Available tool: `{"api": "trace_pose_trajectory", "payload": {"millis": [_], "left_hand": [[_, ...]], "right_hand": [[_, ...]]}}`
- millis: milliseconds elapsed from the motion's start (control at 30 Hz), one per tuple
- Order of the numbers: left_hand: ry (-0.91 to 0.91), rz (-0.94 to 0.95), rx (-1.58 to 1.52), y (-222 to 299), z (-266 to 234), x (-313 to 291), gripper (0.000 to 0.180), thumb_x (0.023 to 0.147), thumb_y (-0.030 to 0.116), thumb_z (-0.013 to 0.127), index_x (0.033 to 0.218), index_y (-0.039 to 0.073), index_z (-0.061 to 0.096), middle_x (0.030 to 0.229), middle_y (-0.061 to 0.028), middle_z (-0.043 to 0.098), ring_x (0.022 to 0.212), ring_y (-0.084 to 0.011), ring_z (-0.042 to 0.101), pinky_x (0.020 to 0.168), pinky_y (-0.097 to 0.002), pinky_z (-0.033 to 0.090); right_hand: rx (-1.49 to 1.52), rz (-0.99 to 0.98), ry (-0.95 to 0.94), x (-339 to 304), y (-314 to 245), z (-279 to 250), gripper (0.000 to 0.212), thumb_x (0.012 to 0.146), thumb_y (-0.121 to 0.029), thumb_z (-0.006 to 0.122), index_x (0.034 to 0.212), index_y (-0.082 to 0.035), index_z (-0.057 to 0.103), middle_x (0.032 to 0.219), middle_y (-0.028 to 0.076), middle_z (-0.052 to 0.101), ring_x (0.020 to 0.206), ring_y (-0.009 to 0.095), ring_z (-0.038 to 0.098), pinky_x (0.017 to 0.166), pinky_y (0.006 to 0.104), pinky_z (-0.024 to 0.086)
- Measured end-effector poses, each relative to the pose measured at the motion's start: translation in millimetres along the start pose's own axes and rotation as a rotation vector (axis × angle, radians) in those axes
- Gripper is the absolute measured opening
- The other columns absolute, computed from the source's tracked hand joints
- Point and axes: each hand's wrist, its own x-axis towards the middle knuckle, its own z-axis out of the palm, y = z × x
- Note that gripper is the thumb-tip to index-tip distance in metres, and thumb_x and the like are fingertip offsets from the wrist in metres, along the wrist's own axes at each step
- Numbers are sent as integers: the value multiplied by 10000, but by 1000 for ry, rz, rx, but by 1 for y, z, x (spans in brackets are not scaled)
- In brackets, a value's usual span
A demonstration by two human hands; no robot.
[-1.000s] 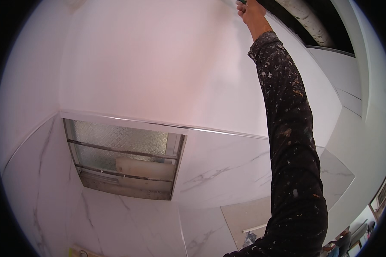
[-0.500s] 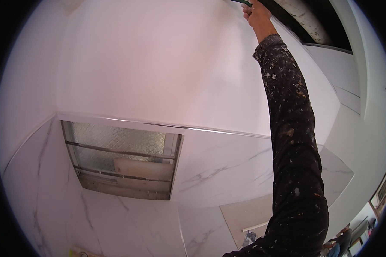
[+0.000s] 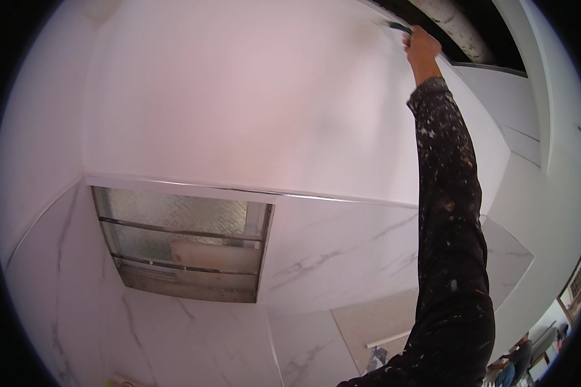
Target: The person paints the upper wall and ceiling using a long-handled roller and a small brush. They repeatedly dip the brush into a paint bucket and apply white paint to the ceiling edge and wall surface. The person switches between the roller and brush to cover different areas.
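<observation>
Right hand [image 3: 423,48] has shifted rightward beside the dark ceiling opening [image 3: 494,32], fingers clamped on a slim dark-green tool [image 3: 400,27] pointing left from the opening.

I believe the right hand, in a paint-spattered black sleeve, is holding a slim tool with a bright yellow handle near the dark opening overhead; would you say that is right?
Not quite: the slim tool has a dark green handle, as the head view shows. The right hand in the paint-spattered black sleeve does hold it near the dark opening overhead.
</observation>
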Motion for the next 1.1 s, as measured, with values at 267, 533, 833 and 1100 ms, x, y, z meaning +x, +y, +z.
{"api": "trace_pose_trajectory", "payload": {"millis": [267,533,833,1100], "left_hand": [[5,-13,-20,7,3,1,539,1037,450,344,1453,124,456,1608,-63,292,1502,-293,160,1208,-481,108],[-4,-10,-4,3,5,-1,535,1037,447,348,1451,128,457,1608,-64,292,1502,-294,161,1209,-482,107],[2,24,-12,3,6,6,531,1036,445,353,1450,132,460,1607,-65,292,1501,-296,163,1210,-483,107],[14,8,0,-1,5,7,527,1035,443,357,1449,135,461,1607,-66,293,1501,-297,165,1210,-483,107]], "right_hand": [[218,-94,-478,-38,-3,58,258,854,-185,714,1007,23,708,866,130,708,536,157,565,463,283,442],[143,83,-414,-26,-8,101,227,873,-187,700,1006,-4,697,810,108,706,615,164,621,491,294,471],[-883,-918,-254,-79,-16,46,412,915,-318,622,1289,-146,628,1047,165,713,950,373,678,822,462,532],[-971,-928,-452,-119,-16,97,365,969,-239,553,1312,-130,608,1108,154,673,957,352,671,830,469,524]]}}
